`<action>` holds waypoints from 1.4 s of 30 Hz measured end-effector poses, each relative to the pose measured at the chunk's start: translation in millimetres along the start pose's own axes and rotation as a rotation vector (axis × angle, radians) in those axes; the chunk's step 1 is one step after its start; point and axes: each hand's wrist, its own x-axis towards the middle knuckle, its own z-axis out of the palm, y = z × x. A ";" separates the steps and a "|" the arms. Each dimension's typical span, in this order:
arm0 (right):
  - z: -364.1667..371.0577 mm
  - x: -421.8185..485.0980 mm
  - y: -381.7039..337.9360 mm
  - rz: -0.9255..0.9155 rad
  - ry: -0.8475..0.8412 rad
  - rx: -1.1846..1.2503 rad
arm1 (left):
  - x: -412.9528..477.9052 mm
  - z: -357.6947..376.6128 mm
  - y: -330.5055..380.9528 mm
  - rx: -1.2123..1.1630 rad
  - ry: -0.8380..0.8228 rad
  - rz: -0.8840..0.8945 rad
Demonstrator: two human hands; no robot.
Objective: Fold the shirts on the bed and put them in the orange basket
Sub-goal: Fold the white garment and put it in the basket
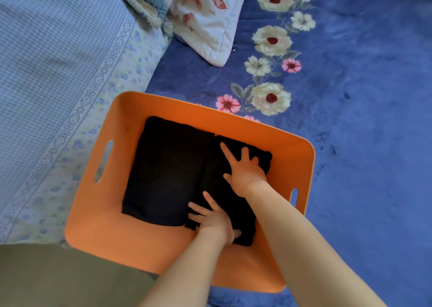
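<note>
With left hand point(215, 220) and right hand point(245, 168) pressing flat, fingers spread, on the black shirt point(242, 210) nearest the orange basket's point(292, 166) right wall, sliding them off carelessly could drag its folds open.

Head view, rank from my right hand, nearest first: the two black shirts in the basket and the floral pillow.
1. Right black shirt, under the right hand.
2. Left black shirt, beside it in the basket.
3. Floral pillow, beyond the basket.
</note>
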 end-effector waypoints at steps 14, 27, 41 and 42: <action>-41.5 -216.8 43.5 -0.120 0.452 0.061 | -149.4 -10.5 -26.1 0.063 0.448 0.550; 79.9 -533.8 270.4 0.446 0.555 0.202 | -346.6 236.6 123.1 0.434 0.566 1.038; 225.4 -831.7 481.6 1.037 0.666 0.362 | -547.9 543.4 292.5 0.861 0.657 1.605; 229.2 -846.0 495.1 1.060 0.696 0.364 | -560.2 558.2 304.1 0.890 0.670 1.636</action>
